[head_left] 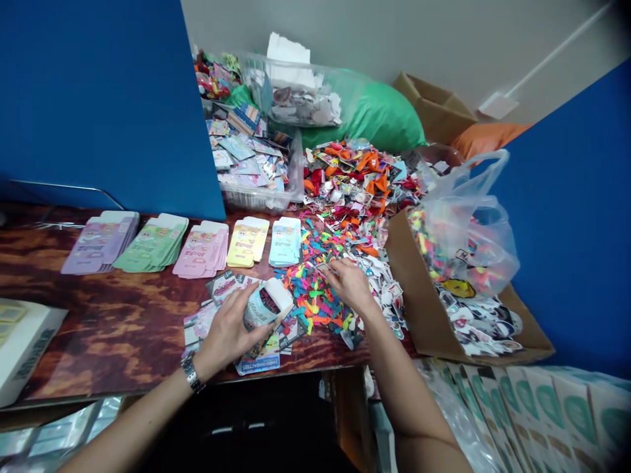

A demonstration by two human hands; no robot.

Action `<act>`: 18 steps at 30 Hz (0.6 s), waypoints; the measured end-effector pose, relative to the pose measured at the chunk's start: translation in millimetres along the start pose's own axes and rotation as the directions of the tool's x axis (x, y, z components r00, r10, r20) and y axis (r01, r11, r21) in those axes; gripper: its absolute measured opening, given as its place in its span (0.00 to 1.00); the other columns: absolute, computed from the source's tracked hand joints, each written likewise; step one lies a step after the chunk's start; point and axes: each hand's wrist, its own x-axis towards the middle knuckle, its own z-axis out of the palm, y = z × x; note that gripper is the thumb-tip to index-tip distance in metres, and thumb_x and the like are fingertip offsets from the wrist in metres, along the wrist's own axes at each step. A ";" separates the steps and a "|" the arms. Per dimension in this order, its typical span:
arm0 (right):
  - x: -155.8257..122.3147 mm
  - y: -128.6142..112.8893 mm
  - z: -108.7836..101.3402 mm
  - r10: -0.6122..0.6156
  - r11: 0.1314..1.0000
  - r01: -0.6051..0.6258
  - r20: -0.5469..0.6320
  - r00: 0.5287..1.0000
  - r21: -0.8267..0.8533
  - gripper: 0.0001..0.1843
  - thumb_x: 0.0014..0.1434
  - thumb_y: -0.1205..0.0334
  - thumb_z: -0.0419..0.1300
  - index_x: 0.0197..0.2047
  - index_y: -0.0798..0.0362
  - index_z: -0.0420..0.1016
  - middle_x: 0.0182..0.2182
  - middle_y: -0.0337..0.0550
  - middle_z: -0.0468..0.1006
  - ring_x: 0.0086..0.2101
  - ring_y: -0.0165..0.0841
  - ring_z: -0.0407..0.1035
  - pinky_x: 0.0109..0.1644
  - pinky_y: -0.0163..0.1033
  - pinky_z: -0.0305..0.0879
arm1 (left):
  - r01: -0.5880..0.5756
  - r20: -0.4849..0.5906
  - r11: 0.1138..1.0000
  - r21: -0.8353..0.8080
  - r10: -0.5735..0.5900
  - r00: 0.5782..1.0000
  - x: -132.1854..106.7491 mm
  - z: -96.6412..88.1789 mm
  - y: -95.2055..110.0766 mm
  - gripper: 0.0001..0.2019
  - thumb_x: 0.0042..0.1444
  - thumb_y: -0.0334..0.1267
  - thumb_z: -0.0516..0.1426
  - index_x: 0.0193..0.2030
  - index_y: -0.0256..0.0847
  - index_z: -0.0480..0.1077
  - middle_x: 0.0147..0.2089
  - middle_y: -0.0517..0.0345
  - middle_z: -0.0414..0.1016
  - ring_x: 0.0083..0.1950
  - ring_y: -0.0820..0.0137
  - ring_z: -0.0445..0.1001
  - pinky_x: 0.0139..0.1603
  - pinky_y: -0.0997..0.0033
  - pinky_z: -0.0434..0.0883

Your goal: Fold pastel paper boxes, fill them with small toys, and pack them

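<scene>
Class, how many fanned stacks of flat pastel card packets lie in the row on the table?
5: lilac stack, mint-green stack, pink stack, yellow stack, pale blue stack, left to right.

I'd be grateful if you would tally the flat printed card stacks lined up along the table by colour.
Lilac stack: 1
Green stack: 1
Pink stack: 1
Yellow stack: 1
Light blue stack: 1
Total: 5
</scene>
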 end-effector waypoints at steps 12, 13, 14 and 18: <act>-18.8 -85.5 -13.8 -0.300 0.954 0.290 0.210 0.931 0.078 0.07 0.65 0.63 0.54 0.37 0.54 0.73 0.33 0.46 0.77 0.32 0.33 0.71 0.35 0.34 0.59 | -0.092 0.015 0.975 0.200 0.091 0.996 11.8 13.8 13.1 0.38 0.55 0.42 0.59 0.70 0.40 0.48 0.54 0.45 0.69 0.52 0.54 0.67 0.51 0.55 0.71; -19.7 -87.4 -8.6 -0.297 0.953 0.279 0.191 0.936 0.116 0.06 0.64 0.65 0.54 0.39 0.54 0.72 0.34 0.46 0.78 0.33 0.34 0.72 0.36 0.34 0.61 | -0.091 0.017 0.975 0.203 0.089 0.996 10.5 14.3 12.5 0.39 0.55 0.42 0.59 0.70 0.40 0.47 0.54 0.45 0.69 0.52 0.54 0.67 0.51 0.54 0.71; -20.9 -88.2 -3.9 -0.305 0.943 0.274 0.156 0.940 0.191 0.05 0.63 0.67 0.55 0.41 0.53 0.71 0.36 0.46 0.78 0.35 0.33 0.73 0.38 0.34 0.63 | -0.088 0.013 0.977 0.194 0.087 0.996 9.3 15.0 11.4 0.39 0.55 0.42 0.59 0.71 0.40 0.46 0.54 0.45 0.69 0.53 0.54 0.67 0.51 0.53 0.70; -28.8 -89.1 5.5 -0.363 0.830 0.318 0.010 0.932 0.459 0.10 0.65 0.68 0.51 0.49 0.52 0.67 0.40 0.43 0.78 0.38 0.31 0.74 0.42 0.33 0.67 | -0.078 -0.013 0.992 0.096 0.080 0.997 7.5 19.7 5.0 0.40 0.55 0.41 0.59 0.70 0.41 0.45 0.54 0.45 0.69 0.54 0.54 0.68 0.54 0.53 0.70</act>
